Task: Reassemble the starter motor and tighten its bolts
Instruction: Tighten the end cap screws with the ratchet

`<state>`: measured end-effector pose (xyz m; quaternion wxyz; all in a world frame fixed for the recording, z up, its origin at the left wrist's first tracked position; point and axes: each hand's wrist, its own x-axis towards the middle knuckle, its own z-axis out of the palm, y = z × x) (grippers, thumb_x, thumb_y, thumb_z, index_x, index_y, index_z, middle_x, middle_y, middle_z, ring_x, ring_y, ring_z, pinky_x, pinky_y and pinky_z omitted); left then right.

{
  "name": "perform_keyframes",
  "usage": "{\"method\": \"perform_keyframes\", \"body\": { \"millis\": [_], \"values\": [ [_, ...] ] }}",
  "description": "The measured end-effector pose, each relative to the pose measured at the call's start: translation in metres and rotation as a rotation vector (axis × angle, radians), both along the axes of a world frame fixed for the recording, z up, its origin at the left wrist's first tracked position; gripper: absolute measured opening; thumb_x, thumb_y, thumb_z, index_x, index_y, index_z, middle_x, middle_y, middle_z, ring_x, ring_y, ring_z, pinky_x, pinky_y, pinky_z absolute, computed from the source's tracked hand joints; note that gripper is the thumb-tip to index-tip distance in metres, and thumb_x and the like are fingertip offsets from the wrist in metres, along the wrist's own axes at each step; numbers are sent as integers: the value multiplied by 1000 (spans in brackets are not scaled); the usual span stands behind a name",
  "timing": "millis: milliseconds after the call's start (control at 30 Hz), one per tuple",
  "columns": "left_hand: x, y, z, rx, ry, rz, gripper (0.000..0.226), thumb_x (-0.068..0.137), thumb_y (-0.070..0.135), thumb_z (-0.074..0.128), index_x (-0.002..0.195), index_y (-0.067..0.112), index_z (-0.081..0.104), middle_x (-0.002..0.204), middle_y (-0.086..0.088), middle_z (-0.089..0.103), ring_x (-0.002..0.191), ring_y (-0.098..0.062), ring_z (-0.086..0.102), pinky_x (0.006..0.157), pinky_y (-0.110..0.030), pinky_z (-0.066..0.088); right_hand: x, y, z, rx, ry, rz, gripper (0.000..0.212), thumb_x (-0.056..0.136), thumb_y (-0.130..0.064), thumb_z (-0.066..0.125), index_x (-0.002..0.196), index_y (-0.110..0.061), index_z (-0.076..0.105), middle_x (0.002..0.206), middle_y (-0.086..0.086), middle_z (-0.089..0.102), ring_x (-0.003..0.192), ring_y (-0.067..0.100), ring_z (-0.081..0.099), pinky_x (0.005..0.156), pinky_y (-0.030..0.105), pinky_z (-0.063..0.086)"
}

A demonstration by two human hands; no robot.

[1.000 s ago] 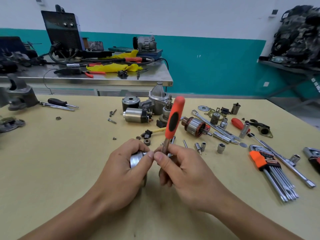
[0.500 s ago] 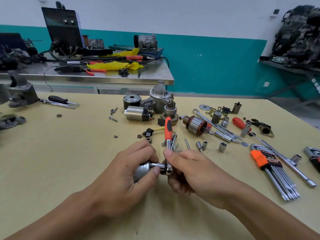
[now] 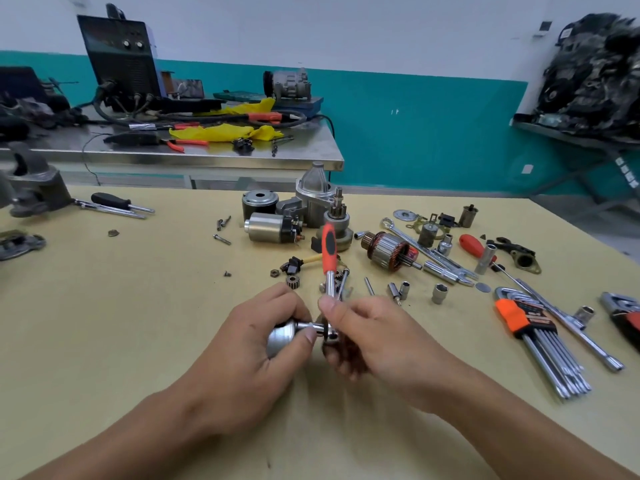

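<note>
With left grip [image 3: 249, 351] clasping the motor part [image 3: 281, 338], right grip [image 3: 377, 341] pinches the ratchet [image 3: 329, 244]; armature [image 3: 389, 249] and sockets [image 3: 440, 293] lie beyond.

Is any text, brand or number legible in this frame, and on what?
No text can be read.
Orange hex key holder: dark print, too blurred to read.
Black machine on the back bench: no legible label.
Right stand leg: white markings, too blurred to read.
</note>
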<state>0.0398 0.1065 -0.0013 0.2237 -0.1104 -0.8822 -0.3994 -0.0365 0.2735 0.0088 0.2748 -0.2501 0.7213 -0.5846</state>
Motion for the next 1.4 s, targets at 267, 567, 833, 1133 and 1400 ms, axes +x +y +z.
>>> {"method": "perform_keyframes", "body": {
  "millis": [267, 567, 833, 1133, 1400],
  "values": [
    [-9, -4, 3, 333, -206, 0, 15, 85, 34, 60, 77, 22, 62, 63, -1, 58, 55, -15, 55, 54, -26, 46, -11, -4, 3, -66, 404, 6, 27, 98, -43, 57, 82, -24, 66, 66, -3, 65, 57, 11, 56, 55, 31, 46],
    [-34, -11, 10, 386, -263, -33, 21, 85, 32, 59, 77, 13, 62, 65, -5, 56, 58, -19, 53, 54, -33, 44, -32, -4, 3, -14, 836, 43, 8, 97, -32, 62, 91, -32, 68, 79, -14, 67, 72, 7, 62, 66, 27, 50],
    [-28, -16, 6, -11, 26, 37, 7, 88, 26, 61, 81, 23, 60, 79, 8, 57, 70, -10, 55, 63, -17, 42, -22, -23, 11, -58, -181, -105, 35, 99, -41, 56, 78, -14, 63, 57, 2, 60, 46, 12, 49, 47, 24, 40],
    [-27, -7, 19, 752, -466, -101, 17, 83, 26, 70, 73, 12, 69, 72, -6, 58, 68, -18, 57, 60, -33, 48, -37, -6, 0, -38, 975, 65, 16, 94, -38, 64, 102, -27, 71, 87, -12, 69, 78, 6, 61, 71, 25, 49],
    [-26, -9, 12, 104, 6, 41, 19, 89, 23, 63, 76, 10, 59, 76, 3, 55, 63, -14, 54, 58, -25, 45, -17, -20, 9, -173, -30, -95, 43, 95, -47, 57, 62, -22, 68, 59, 2, 61, 47, 13, 51, 47, 26, 43]
  ]
}}
